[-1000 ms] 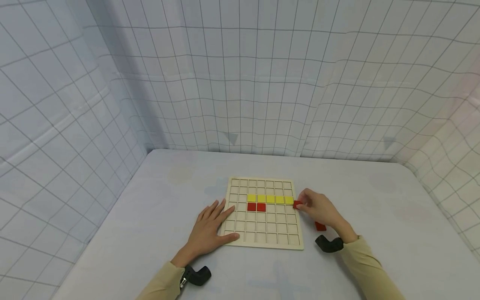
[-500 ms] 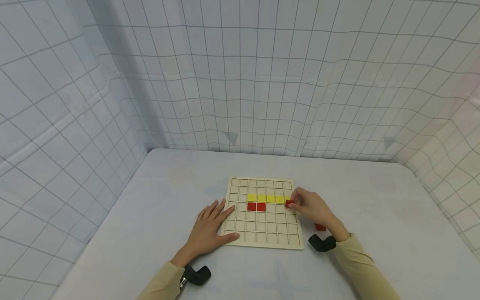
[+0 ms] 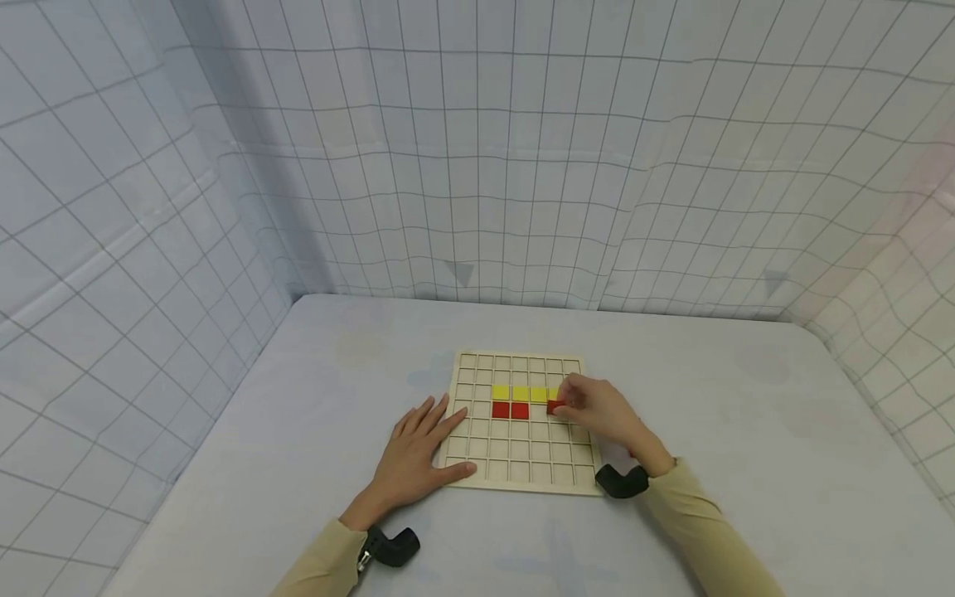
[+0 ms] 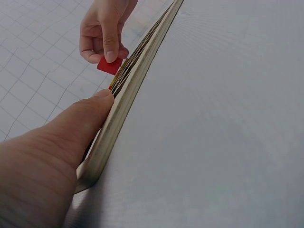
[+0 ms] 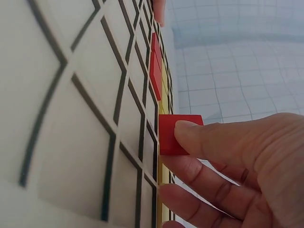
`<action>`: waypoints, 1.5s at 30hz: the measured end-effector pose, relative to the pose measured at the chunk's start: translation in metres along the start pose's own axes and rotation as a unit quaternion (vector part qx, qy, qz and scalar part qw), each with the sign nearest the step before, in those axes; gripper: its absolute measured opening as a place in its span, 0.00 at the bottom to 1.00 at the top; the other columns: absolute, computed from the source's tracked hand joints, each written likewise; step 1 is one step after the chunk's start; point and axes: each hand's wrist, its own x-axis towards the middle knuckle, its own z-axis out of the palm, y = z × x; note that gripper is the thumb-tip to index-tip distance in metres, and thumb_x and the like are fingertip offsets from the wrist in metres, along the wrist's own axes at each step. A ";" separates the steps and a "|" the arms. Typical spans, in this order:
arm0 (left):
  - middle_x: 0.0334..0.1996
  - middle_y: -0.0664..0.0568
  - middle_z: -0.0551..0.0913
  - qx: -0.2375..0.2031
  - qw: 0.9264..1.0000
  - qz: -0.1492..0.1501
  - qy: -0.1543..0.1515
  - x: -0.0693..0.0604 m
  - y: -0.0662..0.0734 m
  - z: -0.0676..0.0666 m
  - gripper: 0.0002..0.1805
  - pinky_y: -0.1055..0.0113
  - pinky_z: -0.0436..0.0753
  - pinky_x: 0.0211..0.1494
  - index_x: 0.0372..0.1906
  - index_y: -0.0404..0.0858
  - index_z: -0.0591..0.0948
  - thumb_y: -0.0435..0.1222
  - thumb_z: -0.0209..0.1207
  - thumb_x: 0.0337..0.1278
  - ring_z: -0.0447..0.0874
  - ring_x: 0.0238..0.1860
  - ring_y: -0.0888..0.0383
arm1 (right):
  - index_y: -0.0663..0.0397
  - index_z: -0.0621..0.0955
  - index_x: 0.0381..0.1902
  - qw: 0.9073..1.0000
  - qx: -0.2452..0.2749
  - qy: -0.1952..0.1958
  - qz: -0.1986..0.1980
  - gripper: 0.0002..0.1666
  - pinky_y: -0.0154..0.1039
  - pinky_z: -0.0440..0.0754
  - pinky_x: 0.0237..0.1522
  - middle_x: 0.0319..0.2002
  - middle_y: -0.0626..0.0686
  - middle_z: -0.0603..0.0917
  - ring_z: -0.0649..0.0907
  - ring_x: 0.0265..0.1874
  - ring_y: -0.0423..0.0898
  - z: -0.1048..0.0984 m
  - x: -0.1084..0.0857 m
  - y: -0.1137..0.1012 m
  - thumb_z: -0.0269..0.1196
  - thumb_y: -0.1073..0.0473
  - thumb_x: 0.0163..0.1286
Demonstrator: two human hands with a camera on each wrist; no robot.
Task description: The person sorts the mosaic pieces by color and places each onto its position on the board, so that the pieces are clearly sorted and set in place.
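Observation:
A cream grid board (image 3: 522,489) with raised ridges between square cells lies on the table. My right hand (image 3: 597,409) pinches a red square tile (image 5: 171,135) between thumb and fingers, just over the board's right half. In one row sit yellow square tiles (image 3: 520,393), the rightmost partly hidden by that hand. Directly below them, two red square tiles (image 3: 511,410) fill neighbouring cells. Flat on the board's left edge rests my left hand (image 3: 410,464), fingers spread. The left wrist view has its thumb (image 4: 80,118) on the board's near edge.
A bit of another red tile (image 3: 631,453) peeks out on the table beside my right wrist, mostly hidden. The white table (image 3: 358,348) reaches back to a grid-patterned curtain (image 3: 485,166). Each wrist wears a black camera mount (image 3: 622,481).
My right hand has moved left with the red tile, from the board's right edge to above its cells. My left hand stays where it was.

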 end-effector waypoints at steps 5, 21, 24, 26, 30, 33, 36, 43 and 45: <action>0.73 0.47 0.54 -0.004 1.000 0.000 0.000 0.000 0.001 -0.001 0.45 0.46 0.46 0.69 0.71 0.48 0.64 0.65 0.56 0.51 0.44 0.73 0.47 | 0.51 0.77 0.29 1.000 -0.006 -0.004 0.003 0.11 0.37 0.73 0.30 0.25 0.42 0.75 0.73 0.26 0.41 0.006 0.004 -0.004 0.71 0.61 0.58; 0.73 0.47 0.54 -0.003 1.000 -0.003 -0.001 0.000 0.001 -0.001 0.45 0.46 0.46 0.69 0.71 0.48 0.65 0.66 0.56 0.51 0.45 0.73 0.47 | 0.50 0.78 0.30 1.000 -0.015 -0.021 -0.001 0.10 0.35 0.69 0.25 0.21 0.41 0.72 0.70 0.22 0.40 0.015 0.011 -0.008 0.71 0.59 0.58; 0.73 0.47 0.54 -0.005 1.000 -0.003 0.000 0.000 0.001 -0.001 0.45 0.46 0.46 0.69 0.71 0.48 0.65 0.65 0.57 0.50 0.45 0.73 0.46 | 0.50 0.77 0.29 1.000 -0.019 -0.017 -0.004 0.11 0.35 0.69 0.25 0.22 0.41 0.73 0.70 0.22 0.40 0.015 0.012 -0.009 0.71 0.60 0.57; 0.73 0.47 0.54 -0.005 1.000 -0.003 0.001 0.000 0.001 -0.001 0.45 0.46 0.47 0.69 0.71 0.48 0.65 0.65 0.57 0.50 0.45 0.72 0.46 | 0.50 0.77 0.29 1.000 -0.024 -0.015 -0.009 0.11 0.35 0.69 0.25 0.22 0.40 0.73 0.70 0.22 0.40 0.014 0.012 -0.010 0.72 0.60 0.57; 0.73 0.47 0.54 -0.004 1.000 -0.001 0.002 0.000 0.001 -0.001 0.45 0.45 0.47 0.69 0.71 0.48 0.65 0.66 0.56 0.50 0.45 0.73 0.46 | 0.49 0.77 0.29 0.999 -0.030 -0.013 -0.012 0.11 0.35 0.68 0.25 0.22 0.40 0.73 0.70 0.22 0.40 0.014 0.012 -0.011 0.72 0.60 0.57; 0.73 0.47 0.55 -0.002 1.000 -0.001 0.004 0.000 0.000 0.000 0.45 0.45 0.47 0.69 0.71 0.49 0.65 0.66 0.56 0.51 0.45 0.72 0.46 | 0.49 0.77 0.28 0.999 -0.030 -0.013 -0.006 0.11 0.36 0.68 0.25 0.22 0.41 0.73 0.70 0.22 0.40 0.014 0.012 -0.012 0.71 0.60 0.57; 0.73 0.47 0.55 -0.003 1.000 0.000 0.004 0.000 0.000 0.000 0.45 0.45 0.47 0.69 0.71 0.49 0.65 0.66 0.56 0.51 0.45 0.72 0.46 | 0.48 0.78 0.29 0.999 -0.033 -0.015 0.003 0.10 0.36 0.70 0.26 0.24 0.40 0.74 0.71 0.23 0.40 0.015 0.012 -0.011 0.71 0.60 0.57; 0.73 0.47 0.55 -0.004 1.000 0.003 0.006 0.000 0.000 0.001 0.45 0.46 0.47 0.69 0.71 0.49 0.65 0.66 0.56 0.50 0.45 0.72 0.46 | 0.46 0.80 0.29 0.999 -0.038 -0.014 0.017 0.08 0.36 0.74 0.29 0.26 0.39 0.78 0.75 0.25 0.38 0.016 0.013 -0.010 0.71 0.58 0.58; 0.73 0.48 0.54 -0.004 1.000 0.001 0.004 0.001 -0.001 0.001 0.45 0.46 0.46 0.69 0.71 0.50 0.64 0.66 0.56 0.50 0.45 0.73 0.47 | 0.47 0.81 0.30 0.999 -0.039 -0.016 0.019 0.06 0.36 0.74 0.29 0.26 0.39 0.78 0.76 0.26 0.38 0.016 0.013 -0.010 0.70 0.58 0.58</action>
